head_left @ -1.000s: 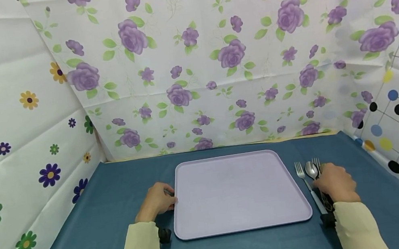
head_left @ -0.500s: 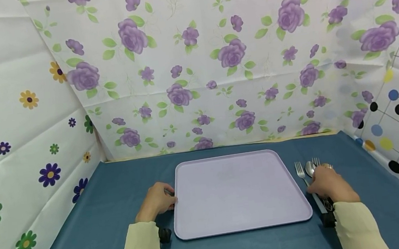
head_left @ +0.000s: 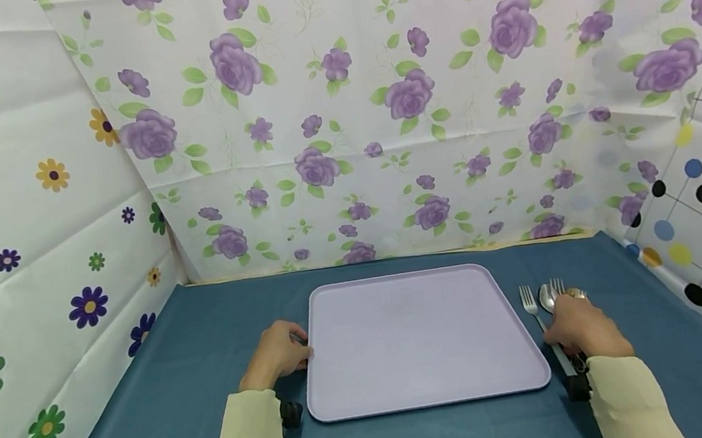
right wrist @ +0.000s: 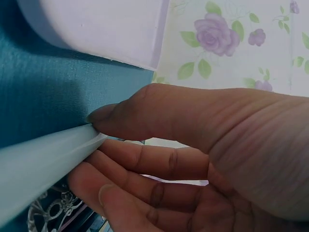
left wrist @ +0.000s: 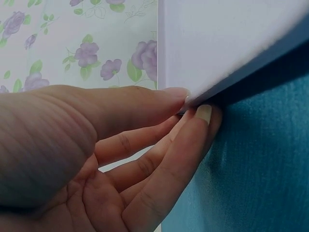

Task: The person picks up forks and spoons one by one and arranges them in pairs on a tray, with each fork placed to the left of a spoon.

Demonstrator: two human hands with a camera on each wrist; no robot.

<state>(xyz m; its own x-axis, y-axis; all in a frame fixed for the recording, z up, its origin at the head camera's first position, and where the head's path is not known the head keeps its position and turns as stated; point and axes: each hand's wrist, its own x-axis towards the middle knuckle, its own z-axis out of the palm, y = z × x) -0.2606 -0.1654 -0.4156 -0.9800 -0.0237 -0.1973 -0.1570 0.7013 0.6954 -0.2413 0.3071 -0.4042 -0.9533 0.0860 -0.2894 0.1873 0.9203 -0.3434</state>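
Note:
A pale lilac rectangular tray point(head_left: 421, 340) lies flat on the blue cloth. My left hand point(head_left: 278, 355) pinches its left rim, thumb above and fingers below, as the left wrist view shows. To the right of the tray, my right hand point(head_left: 583, 326) has thumb and fingers around the pale handle of a fork point(head_left: 529, 300), the leftmost piece in a row of cutlery. That handle runs between thumb and fingers in the right wrist view. Beside the fork lie a spoon point(head_left: 547, 298) and another fork point(head_left: 556, 286), both partly hidden by the right hand.
Farther right, beyond the hand, the end of another shiny utensil point(head_left: 577, 292) peeks out. An ornate openwork metal handle point(right wrist: 55, 210) lies under the fingers. Flowered sheets point(head_left: 339, 106) stand behind and left, a dotted one point(head_left: 697, 211) on the right.
My right hand has shifted left from the right-hand cutlery to the leftmost fork's handle, uncovering a utensil end on the right. The left hand and tray stay put.

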